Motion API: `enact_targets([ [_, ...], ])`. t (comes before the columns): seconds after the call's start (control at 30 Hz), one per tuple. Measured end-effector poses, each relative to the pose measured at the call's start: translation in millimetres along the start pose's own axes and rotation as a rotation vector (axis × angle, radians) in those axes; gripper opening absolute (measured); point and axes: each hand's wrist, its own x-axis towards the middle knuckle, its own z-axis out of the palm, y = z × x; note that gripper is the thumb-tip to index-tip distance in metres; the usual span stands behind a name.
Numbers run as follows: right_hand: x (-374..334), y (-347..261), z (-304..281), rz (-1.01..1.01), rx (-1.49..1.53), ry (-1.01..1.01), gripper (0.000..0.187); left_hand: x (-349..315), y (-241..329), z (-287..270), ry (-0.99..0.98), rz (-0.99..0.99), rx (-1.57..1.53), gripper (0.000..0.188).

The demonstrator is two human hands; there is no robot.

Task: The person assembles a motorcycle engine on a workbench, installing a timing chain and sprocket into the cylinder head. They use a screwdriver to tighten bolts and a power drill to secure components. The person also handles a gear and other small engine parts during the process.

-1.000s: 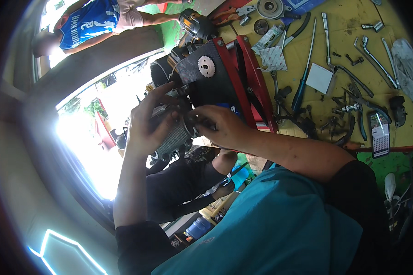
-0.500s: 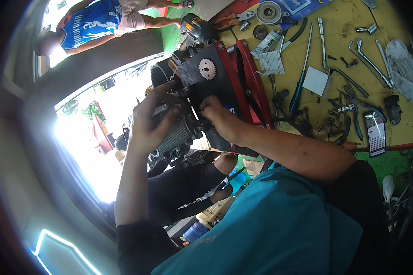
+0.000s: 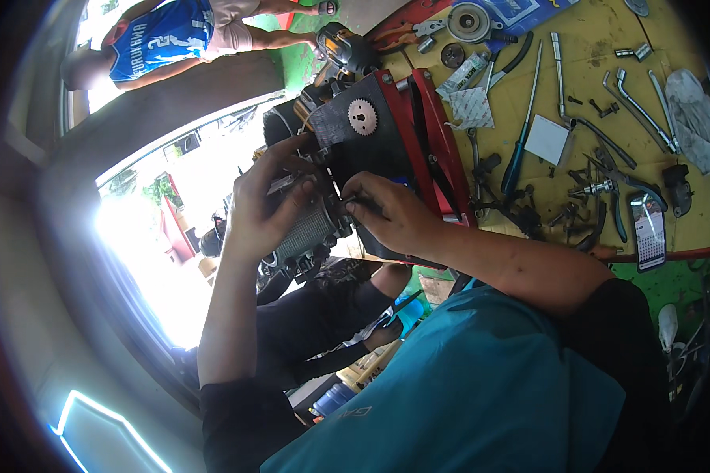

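A dark metal engine part [image 3: 306,238] with a ridged, mesh-like surface stands at the left end of the workbench. My left hand [image 3: 264,197] curves over its upper side, fingers bent around it. Against its right side, my right hand [image 3: 383,211] pinches a small dark piece; which piece it is, I cannot make out. Just beyond my hands, a pale toothed sprocket [image 3: 362,117] with a central hole lies on a black surface beside a red metal frame [image 3: 438,130].
A yellow bench top [image 3: 584,75] carries a screwdriver [image 3: 521,142], pliers [image 3: 619,185], wrenches, loose bolts, a phone [image 3: 647,232] and a grey rag [image 3: 698,118]. A power tool [image 3: 345,49] sits at the far side. One person [image 3: 166,39] is beyond the bench; another [image 3: 315,319] is below it.
My right hand has turned a little and shifted down slightly, with a dark piece now showing at its fingertips. My left hand keeps its hold. The whole view has shifted slightly.
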Motion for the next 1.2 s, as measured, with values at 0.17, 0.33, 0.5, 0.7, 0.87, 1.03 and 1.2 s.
enact_targets([
  [0.17, 0.9, 1.9, -1.8, -0.123, -0.207, 0.018, 0.017, -0.3, -3.1, 0.5, 0.006, 0.0, -0.016, 0.054],
  [0.33, 3.4, -2.6, -13.8, -0.335, -0.46, -0.025, 0.021, 0.2, -1.8, -0.4, 0.002, -0.01, 0.008, 0.055],
  [0.5, 6.0, -9.9, -19.9, -0.36, -0.568, -0.069, 0.017, -0.9, -3.3, 0.6, 0.013, -0.026, -0.013, 0.056],
  [0.7, 7.8, -13.6, -24.1, -0.279, -0.567, -0.123, 0.015, -1.0, -2.8, 0.6, 0.016, -0.045, 0.002, 0.056],
  [0.87, 10.1, -13.2, -24.0, -0.193, -0.509, -0.16, 0.017, -2.3, -4.1, 1.3, 0.027, -0.064, -0.029, 0.056],
  [1.03, 12.7, -8.7, -22.0, -0.122, -0.5, -0.192, 0.03, -1.7, -5.7, 1.2, 0.028, -0.042, -0.034, 0.054],
  [1.2, 16.9, -11.3, -12.8, -0.004, -0.514, -0.158, 0.051, 3.8, 6.1, -6.0, -0.217, -0.043, 0.237, 0.047],
])
